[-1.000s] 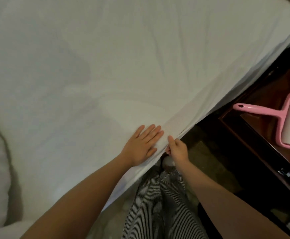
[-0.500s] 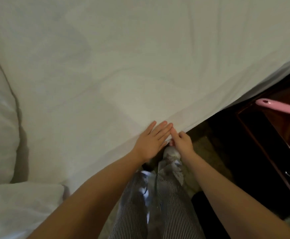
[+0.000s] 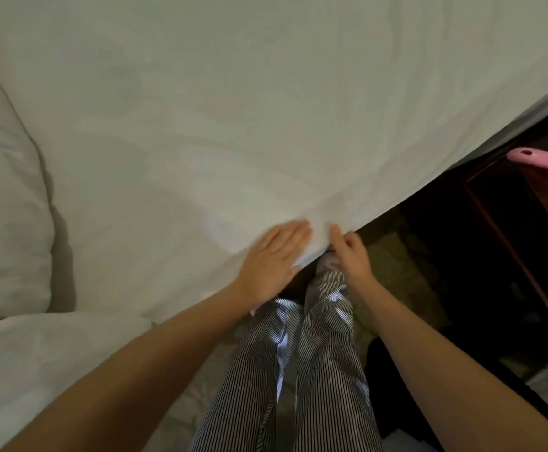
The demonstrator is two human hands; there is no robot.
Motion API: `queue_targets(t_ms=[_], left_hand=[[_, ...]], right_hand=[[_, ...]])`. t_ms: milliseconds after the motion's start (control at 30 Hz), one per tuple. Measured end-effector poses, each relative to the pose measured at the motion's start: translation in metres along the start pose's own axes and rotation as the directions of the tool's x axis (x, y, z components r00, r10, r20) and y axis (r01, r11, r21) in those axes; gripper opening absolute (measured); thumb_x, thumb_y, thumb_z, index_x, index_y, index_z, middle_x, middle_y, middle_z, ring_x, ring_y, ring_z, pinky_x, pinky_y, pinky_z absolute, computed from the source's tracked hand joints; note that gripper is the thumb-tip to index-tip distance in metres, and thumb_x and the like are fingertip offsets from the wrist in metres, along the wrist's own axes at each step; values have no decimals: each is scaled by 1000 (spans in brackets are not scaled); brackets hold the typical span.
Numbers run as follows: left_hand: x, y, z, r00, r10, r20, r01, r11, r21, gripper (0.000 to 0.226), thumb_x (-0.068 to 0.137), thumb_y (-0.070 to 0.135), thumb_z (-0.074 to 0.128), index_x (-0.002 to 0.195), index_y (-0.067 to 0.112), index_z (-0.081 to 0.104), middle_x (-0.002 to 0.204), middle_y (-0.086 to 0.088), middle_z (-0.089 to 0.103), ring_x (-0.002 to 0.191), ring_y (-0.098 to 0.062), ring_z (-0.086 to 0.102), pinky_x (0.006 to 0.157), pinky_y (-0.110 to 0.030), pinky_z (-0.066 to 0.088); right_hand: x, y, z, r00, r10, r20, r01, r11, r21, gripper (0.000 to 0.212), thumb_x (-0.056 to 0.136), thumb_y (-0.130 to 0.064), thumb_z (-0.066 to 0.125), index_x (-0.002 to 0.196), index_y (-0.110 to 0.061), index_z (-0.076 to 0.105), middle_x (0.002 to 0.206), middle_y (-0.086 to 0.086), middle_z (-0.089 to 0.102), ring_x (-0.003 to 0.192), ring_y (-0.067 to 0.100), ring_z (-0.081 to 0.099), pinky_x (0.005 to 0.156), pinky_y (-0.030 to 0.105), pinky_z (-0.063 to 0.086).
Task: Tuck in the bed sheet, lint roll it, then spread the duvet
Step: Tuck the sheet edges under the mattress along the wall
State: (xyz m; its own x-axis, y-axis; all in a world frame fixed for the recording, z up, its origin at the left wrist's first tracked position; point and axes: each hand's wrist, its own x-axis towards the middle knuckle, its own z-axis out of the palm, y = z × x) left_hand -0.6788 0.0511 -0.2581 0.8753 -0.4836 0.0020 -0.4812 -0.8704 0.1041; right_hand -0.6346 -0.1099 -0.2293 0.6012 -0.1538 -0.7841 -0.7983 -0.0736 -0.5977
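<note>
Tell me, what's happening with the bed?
A person is tucking in the bed sheet. Their left hand lies flat on the sheet near the mattress edge, while the right hand grips the sheet's hanging edge just beside it. The pink lint roller waits untouched on the dark nightstand to the right; only its handle shows. The puffy duvet is bunched up on the left, not spread yet.

The person wore loose trousers in fine black-and-white vertical pinstripes, and the cloth caught a pale sheen along the inner folds of the 2 legs. The 2 forearms were bare to the frame's edge. The left hand and right hand were bare too. 1 foot showed a whitish covering, sock or shoe unclear.
</note>
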Motion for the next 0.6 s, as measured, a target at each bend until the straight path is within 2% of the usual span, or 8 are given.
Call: queue_targets(t_ms=[67, 133, 233, 333, 467, 600], left_hand=[[-29, -18, -4, 998, -52, -37, 54, 996, 65, 68, 88, 47, 40, 144, 9, 29, 151, -6, 30, 139, -20, 26, 115, -38, 11], [-40, -23, -2, 999, -15, -46, 19, 995, 93, 64, 92, 47, 37, 145, 13, 30, 151, -6, 26, 139, -20, 26, 115, -41, 12], [-39, -19, 7, 997, 58, -41, -52, 990, 129, 54, 98, 39, 31, 145, 13, 31, 150, -4, 31, 138, -21, 27, 115, -41, 11], [-37, -17, 8, 996, 81, -46, -74, 989, 128, 46, 100, 31, 30, 141, 11, 37, 145, -3, 42, 137, -19, 30, 115, -37, 14], [-36, -14, 4, 996, 68, -59, -68, 998, -6, 43, 102, 25, 25, 135, 8, 48, 139, -4, 50, 133, -21, 37, 114, -35, 15], [-39, -6, 6, 992, 83, -93, -87, 996, -35, 39, 96, 23, 40, 127, 6, 57, 131, -6, 57, 123, -22, 53, 114, -31, 16]], right_hand=[[-13, 8, 23, 977, 150, 153, -141, 987, -70, 27, 93, -36, 54, 103, -11, 51, 86, 1, 58, 68, 11, 55, 57, 20, 48], [-20, 14, 42, 967, 191, 171, -175, 979, -108, 25, 95, -36, 50, 91, -12, 53, 79, 1, 58, 64, 9, 55, 52, 16, 49], [-18, 19, 50, 993, 100, 55, -85, 970, -227, 39, 96, -39, 47, 66, -14, 50, 61, 1, 52, 55, 10, 49, 51, 18, 40], [-20, 20, 42, 998, 30, 58, -8, 935, -355, 44, 97, -40, 46, 61, -13, 50, 56, 0, 51, 54, 10, 48, 53, 20, 37], [-25, 21, 35, 996, -57, 63, 74, 941, -329, 45, 95, -35, 52, 56, -12, 51, 54, 0, 50, 50, 9, 45, 51, 18, 37], [-31, 37, 24, 988, -135, 81, 152, 950, -271, 42, 94, -26, 55, 54, -15, 50, 50, -2, 45, 50, 10, 40, 55, 25, 34]])
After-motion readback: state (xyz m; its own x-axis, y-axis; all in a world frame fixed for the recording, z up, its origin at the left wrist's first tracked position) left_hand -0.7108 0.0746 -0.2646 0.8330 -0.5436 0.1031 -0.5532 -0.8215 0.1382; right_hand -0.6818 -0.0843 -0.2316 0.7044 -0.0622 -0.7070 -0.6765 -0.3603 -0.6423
